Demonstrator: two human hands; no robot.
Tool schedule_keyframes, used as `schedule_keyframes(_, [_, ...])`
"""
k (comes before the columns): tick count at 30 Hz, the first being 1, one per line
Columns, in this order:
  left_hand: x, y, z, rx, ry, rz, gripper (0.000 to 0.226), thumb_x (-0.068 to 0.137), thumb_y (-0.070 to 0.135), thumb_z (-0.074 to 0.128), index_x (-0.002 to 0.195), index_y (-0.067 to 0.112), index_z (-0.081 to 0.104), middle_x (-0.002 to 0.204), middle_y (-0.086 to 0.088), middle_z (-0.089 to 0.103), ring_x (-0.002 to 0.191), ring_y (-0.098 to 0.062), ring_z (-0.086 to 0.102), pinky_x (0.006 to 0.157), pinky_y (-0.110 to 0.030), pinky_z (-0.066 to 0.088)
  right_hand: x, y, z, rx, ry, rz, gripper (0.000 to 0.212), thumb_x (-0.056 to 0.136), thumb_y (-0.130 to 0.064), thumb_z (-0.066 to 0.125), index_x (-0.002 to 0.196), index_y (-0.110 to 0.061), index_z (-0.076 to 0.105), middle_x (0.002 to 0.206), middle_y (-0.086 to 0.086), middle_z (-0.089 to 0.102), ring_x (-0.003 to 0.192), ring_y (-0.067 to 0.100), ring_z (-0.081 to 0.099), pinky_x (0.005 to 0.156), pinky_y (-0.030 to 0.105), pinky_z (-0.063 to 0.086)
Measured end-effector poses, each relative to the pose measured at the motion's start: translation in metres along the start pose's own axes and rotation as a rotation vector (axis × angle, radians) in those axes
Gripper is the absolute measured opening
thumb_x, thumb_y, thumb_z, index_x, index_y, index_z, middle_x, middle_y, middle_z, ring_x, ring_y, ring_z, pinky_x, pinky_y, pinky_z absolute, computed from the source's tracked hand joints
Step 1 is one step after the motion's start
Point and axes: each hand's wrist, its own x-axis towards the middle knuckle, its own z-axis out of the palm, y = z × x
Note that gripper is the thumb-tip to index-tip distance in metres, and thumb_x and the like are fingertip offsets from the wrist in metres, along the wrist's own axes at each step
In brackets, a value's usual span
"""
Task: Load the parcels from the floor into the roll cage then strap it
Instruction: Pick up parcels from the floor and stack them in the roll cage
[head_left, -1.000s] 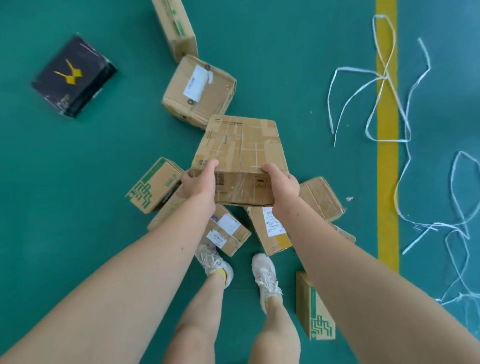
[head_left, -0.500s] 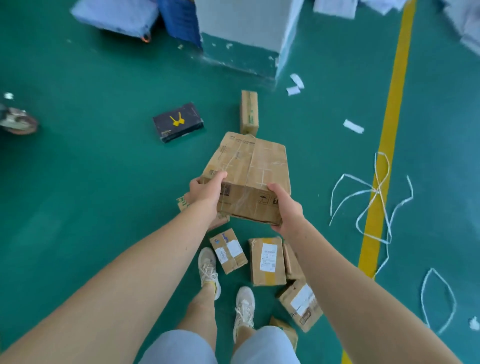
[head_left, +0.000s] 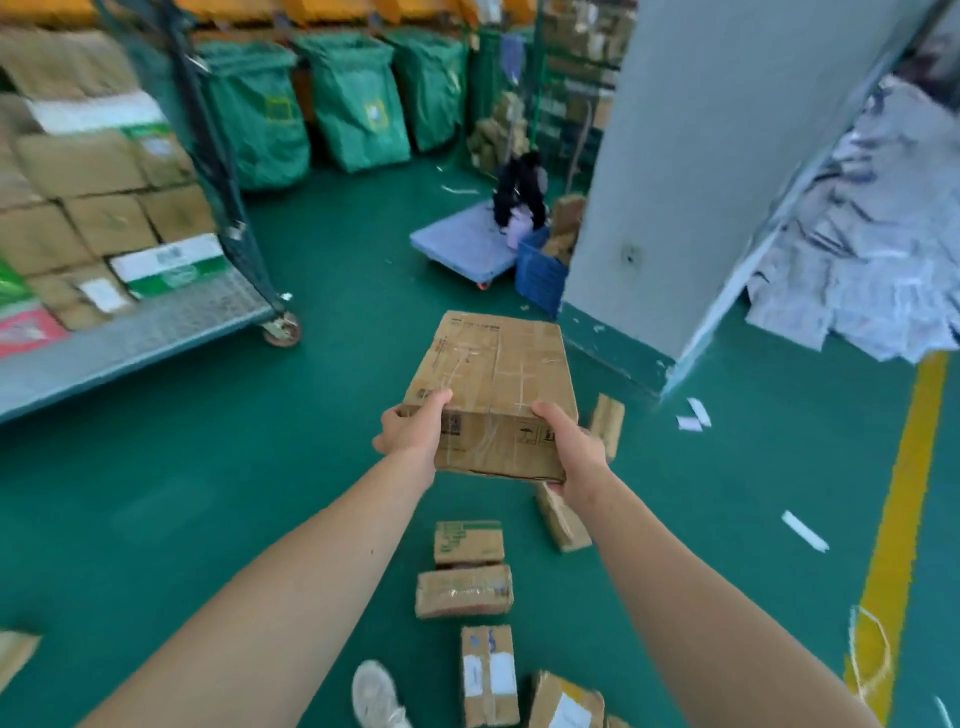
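Two hands are carrying one taped cardboard parcel (head_left: 493, 379) by its near end, clear of the green floor (head_left: 260, 493). The left hand (head_left: 410, 434) is clamping the near left corner, with the thumb lying on the top face and the fingers wrapping round the side. The right hand (head_left: 571, 447) is gripping the near right corner in the same way, its fingers going underneath out of sight. Both grips are curled tight on the box edges, not spread. Holding the two near corners is probably keeping the long box level and leaving its far end free to go in first.

Up and to the left of the grip, well apart from it, the roll cage (head_left: 156, 322) is standing on castors and holding stacked cartons (head_left: 104, 223). A bare strip of mesh deck is showing along its near edge, and the parcel is likely going there. Below the grip, towards the person's feet, several smaller parcels (head_left: 464, 591) are lying on the floor, so strapping is some way off.
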Motion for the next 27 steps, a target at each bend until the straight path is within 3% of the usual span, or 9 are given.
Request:
schedule_keyframes(4, [0.012,0.043,-0.05,-0.121,0.077,0.05,0.092,0.054,0.058,0.077,0.134,0.027,0.044,0.129,-0.007,0.042,0.105,-0.031,0.055,0.086,-0.052,0.055,-0.011,-0.022,0.063,-0.091,-0.104,-0.055,0.043,0.081,-0.04,0.076,0.11,-0.014,0.057,0.101,0.004,0.065,0.082,0.017,0.061,0.058,0.029,0.043])
schedule_keyframes(10, [0.043,0.106,-0.143,-0.25,0.19,0.104,0.066,0.072,0.047,0.078,0.125,0.025,0.045,0.127,-0.008,0.043,0.099,-0.028,0.056,0.072,-0.041,0.059,-0.024,-0.041,0.185,-0.175,-0.277,-0.121,0.038,0.08,-0.04,0.077,0.102,-0.015,0.06,0.101,0.004,0.067,0.085,0.019,0.063,0.066,0.031,0.05])
schedule_keyframes(17, [0.099,0.183,-0.274,-0.317,0.338,0.156,0.08,0.07,0.051,0.078,0.135,0.023,0.042,0.132,-0.01,0.041,0.105,-0.03,0.053,0.091,-0.05,0.053,-0.051,-0.042,0.351,-0.222,-0.438,-0.141,0.048,0.082,-0.042,0.075,0.116,-0.014,0.057,0.103,0.004,0.065,0.085,0.017,0.061,0.06,0.03,0.045])
schedule_keyframes(24, [0.15,0.243,-0.376,-0.369,0.368,0.215,0.095,0.062,0.056,0.078,0.14,0.025,0.035,0.136,-0.011,0.042,0.11,-0.033,0.053,0.089,-0.052,0.053,-0.065,-0.039,0.481,-0.237,-0.518,-0.165,0.056,0.082,-0.044,0.075,0.123,-0.013,0.054,0.107,0.005,0.064,0.085,0.017,0.059,0.059,0.03,0.042])
schedule_keyframes(27, [0.171,0.261,-0.414,-0.382,0.408,0.228,0.09,0.069,0.055,0.078,0.142,0.024,0.034,0.137,-0.011,0.041,0.113,-0.033,0.052,0.091,-0.053,0.052,-0.067,-0.036,0.532,-0.254,-0.563,-0.161,0.055,0.082,-0.043,0.074,0.123,-0.013,0.054,0.107,0.005,0.064,0.086,0.018,0.059,0.06,0.031,0.043])
